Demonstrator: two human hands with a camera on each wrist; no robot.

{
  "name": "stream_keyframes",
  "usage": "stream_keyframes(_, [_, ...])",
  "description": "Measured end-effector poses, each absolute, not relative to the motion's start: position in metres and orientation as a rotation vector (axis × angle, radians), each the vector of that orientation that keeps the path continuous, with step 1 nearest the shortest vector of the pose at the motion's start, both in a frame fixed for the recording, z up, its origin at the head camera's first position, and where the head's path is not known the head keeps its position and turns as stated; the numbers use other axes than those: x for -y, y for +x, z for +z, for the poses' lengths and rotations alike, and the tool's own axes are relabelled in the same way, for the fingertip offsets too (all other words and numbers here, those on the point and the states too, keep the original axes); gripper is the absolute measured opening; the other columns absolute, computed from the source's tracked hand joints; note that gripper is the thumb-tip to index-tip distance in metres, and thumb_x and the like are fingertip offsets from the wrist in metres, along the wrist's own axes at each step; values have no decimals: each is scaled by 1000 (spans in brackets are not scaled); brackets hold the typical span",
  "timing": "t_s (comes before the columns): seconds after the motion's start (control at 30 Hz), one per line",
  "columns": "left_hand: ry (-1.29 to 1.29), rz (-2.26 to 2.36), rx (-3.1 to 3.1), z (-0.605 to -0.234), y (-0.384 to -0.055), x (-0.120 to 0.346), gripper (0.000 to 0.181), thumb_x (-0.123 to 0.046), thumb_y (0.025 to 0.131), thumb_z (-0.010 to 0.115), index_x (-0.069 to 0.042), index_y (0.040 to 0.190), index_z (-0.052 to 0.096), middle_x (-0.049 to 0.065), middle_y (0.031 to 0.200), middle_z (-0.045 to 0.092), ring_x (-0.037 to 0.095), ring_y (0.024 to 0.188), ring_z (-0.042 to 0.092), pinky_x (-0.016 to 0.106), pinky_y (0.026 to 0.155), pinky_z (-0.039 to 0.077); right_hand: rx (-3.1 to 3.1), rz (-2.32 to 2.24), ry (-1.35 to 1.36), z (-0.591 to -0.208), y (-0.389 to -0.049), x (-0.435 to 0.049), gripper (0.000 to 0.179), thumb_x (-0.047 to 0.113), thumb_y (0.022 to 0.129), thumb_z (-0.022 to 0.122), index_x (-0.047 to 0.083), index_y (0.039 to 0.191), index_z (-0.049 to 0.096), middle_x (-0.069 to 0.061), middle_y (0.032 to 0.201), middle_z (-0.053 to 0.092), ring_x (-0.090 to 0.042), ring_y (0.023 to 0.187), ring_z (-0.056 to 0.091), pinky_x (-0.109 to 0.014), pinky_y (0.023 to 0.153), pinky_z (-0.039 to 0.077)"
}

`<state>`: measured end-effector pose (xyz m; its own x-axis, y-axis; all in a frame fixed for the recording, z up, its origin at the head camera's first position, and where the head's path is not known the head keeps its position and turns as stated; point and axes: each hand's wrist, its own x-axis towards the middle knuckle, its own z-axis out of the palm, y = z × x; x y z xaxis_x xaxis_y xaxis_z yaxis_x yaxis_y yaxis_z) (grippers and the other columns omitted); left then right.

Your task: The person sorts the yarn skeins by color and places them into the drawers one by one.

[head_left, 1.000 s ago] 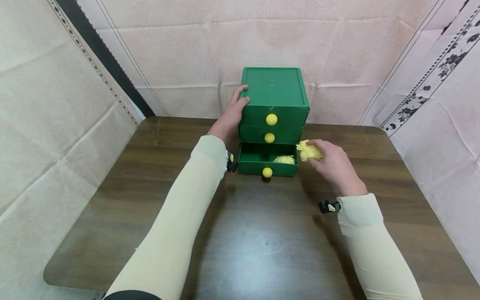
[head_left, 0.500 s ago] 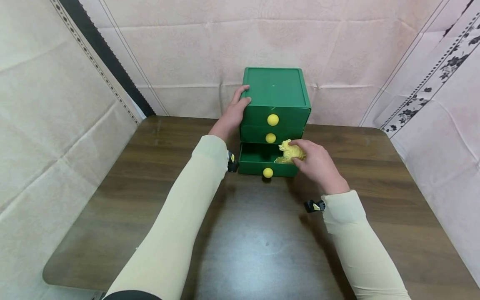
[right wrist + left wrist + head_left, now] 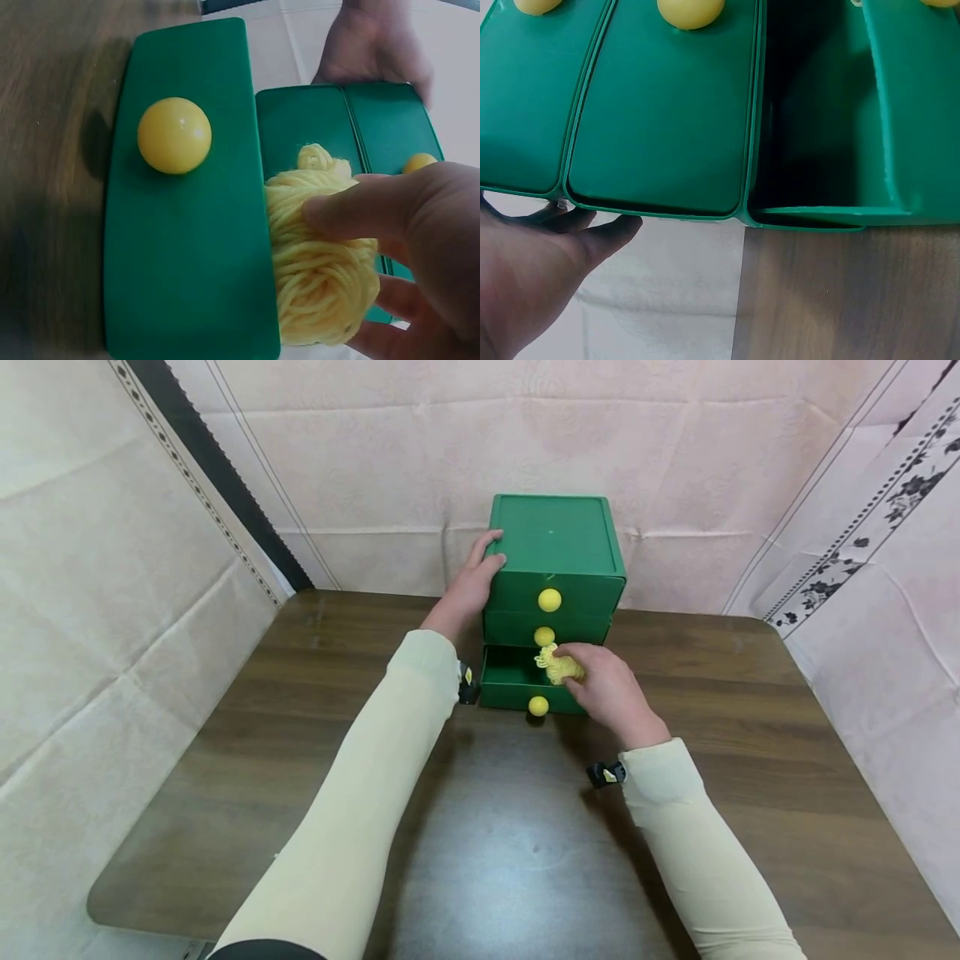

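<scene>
A small green cabinet [image 3: 555, 537] with three drawers stands at the back of the table. Its bottom drawer [image 3: 498, 696] is pulled out; the upper two are closed. My left hand [image 3: 468, 589] rests against the cabinet's left side, fingers along its top edge; the left wrist view shows fingers [image 3: 615, 236] touching that side. Over the open drawer my right hand [image 3: 609, 689] pinches a ball of yellow yarn [image 3: 558, 667] between thumb and fingers. In the right wrist view, the yarn ball [image 3: 322, 277] appears just behind the drawer front [image 3: 191, 247]. The drawer's right part is hidden.
Each drawer has a round yellow knob [image 3: 538, 706]. The brown wooden table [image 3: 480, 827] extends around the cabinet. A pale cloth [image 3: 360, 468] hangs behind it, with more cloth at both sides.
My right hand has carried the yarn ball leftward from beside the cabinet to over the open drawer. Another yellow yarn bundle, seen in the drawer earlier, is now hidden. My left hand stays put.
</scene>
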<state>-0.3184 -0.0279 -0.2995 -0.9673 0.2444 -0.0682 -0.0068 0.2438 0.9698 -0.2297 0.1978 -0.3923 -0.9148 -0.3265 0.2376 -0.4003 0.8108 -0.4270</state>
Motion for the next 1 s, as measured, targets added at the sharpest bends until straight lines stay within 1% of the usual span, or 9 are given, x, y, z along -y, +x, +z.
stream_keyframes(0.07, [227,1809,-2303,-302,-321,28,49,-33,104,34,-39,151,21,-7,162,8,20,146,15,49,117,20,2839,724,593,-394,-230,-196,39,11,89,70,16,126,61,-8,133,60,-29,120,54,-50,101,44])
stream_keyframes(0.3, [265,1882,-2267,-322,-340,28,46,-39,103,35,-46,147,24,-10,161,9,19,145,17,49,116,21,2802,734,631,-396,-232,-188,39,9,88,71,14,125,62,-7,132,60,-28,123,53,-47,103,44])
stream_keyframes(0.43, [283,1909,-2273,-327,-343,27,46,-39,103,36,-47,146,25,-10,161,9,18,145,17,48,116,21,2778,728,655,-397,-233,-183,38,9,88,71,14,124,62,-7,132,60,-27,124,53,-45,103,44])
stream_keyframes(0.73, [262,1892,-2266,-325,-342,27,46,-39,103,35,-48,147,24,-10,161,8,18,145,17,49,116,22,2724,757,654,-405,-234,-176,36,13,87,72,13,122,63,-10,129,58,-28,117,57,-45,95,50])
stream_keyframes(0.8, [253,1886,-2256,-321,-340,28,46,-38,104,35,-46,148,23,-9,161,7,19,145,16,48,116,22,2719,758,651,-406,-233,-176,35,14,87,73,12,122,64,-10,129,58,-28,116,57,-46,95,49])
stream_keyframes(1.0, [249,1870,-2241,-307,-327,27,49,-31,104,34,-37,151,21,-5,162,7,21,145,15,48,117,20,2726,766,614,-406,-231,-178,34,16,87,74,11,119,65,-9,127,59,-29,117,54,-46,99,47])
